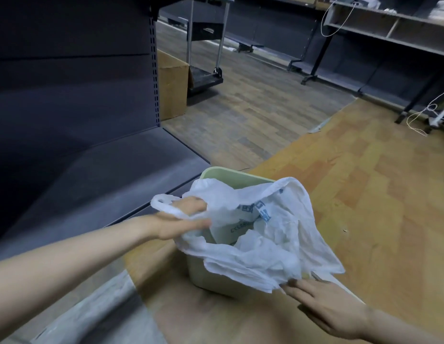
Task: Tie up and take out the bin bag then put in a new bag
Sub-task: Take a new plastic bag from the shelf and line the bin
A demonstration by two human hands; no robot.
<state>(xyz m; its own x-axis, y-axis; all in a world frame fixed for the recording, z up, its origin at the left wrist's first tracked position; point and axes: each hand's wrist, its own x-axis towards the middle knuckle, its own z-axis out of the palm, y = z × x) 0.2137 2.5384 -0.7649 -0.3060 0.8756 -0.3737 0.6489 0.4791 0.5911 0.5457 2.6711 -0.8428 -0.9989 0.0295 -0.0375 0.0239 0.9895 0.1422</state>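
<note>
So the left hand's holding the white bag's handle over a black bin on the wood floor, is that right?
Not quite: the bin is pale green, not black, as the head view shows. The rest holds: the left hand grips the handle of the white bag over it, on the wood floor.

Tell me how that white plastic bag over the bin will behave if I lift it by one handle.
The bag looks thin and crumpled, so it will likely sag and flop. It seems light, since the left hand holds its handle loosely. The bin probably stays put.

1 bin [217,284], 1 bag [260,234], 2 hands [181,220]
</note>
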